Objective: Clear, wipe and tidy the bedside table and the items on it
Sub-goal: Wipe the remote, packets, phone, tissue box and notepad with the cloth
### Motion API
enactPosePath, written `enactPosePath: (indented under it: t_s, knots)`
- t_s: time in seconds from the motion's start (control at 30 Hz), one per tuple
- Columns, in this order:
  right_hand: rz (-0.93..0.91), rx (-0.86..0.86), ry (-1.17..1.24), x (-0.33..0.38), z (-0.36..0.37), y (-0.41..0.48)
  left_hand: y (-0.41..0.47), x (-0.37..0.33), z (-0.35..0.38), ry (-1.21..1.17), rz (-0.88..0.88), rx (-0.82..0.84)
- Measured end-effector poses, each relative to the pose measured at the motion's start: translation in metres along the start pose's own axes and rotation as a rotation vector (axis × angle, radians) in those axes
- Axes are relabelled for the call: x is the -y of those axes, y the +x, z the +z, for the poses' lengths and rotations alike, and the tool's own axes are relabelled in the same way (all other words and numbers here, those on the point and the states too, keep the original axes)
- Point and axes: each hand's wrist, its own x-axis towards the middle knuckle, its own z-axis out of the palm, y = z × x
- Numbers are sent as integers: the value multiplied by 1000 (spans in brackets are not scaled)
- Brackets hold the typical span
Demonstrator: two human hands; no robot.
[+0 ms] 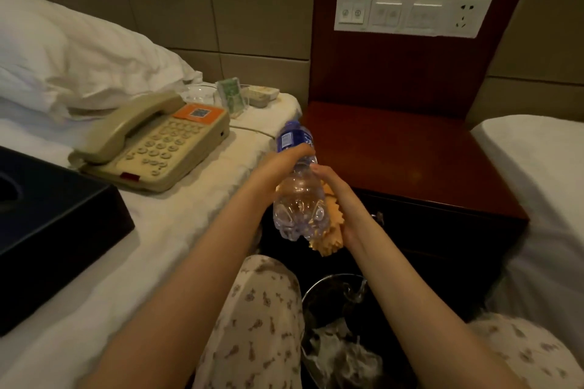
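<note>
A clear plastic water bottle (298, 199) with a blue label is tilted in front of the bedside table, its bottom toward me. My left hand (278, 167) grips it around the middle. My right hand (335, 196) presses an orange cloth (328, 230) against the bottle's right side. The reddish-brown bedside table (404, 155) stands just behind and to the right, its top bare. On the left bed lie a beige telephone (155, 142), a dark tissue box (47, 224), a glass (199, 93), a green card in a clear stand (232, 96) and a small tray (262, 95).
A bin (335, 325) lined with a plastic bag and holding crumpled rubbish stands on the floor between my knees. A white pillow (72, 57) lies at the head of the left bed. A second bed (543, 186) is on the right. A switch panel (410, 14) is on the wall.
</note>
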Motion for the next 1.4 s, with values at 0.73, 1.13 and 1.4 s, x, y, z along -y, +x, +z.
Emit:
enactPosePath:
  t_s: [0.73, 1.13, 1.4]
  knots:
    - [105, 115, -64, 0, 202, 127, -37, -124, -200, 620, -200, -181]
    - [243, 123, -198, 1, 266, 178, -15, -132, -272, 790, -143, -395]
    - [266, 215, -331, 8, 296, 191, 32, -116, -314, 907, -134, -483]
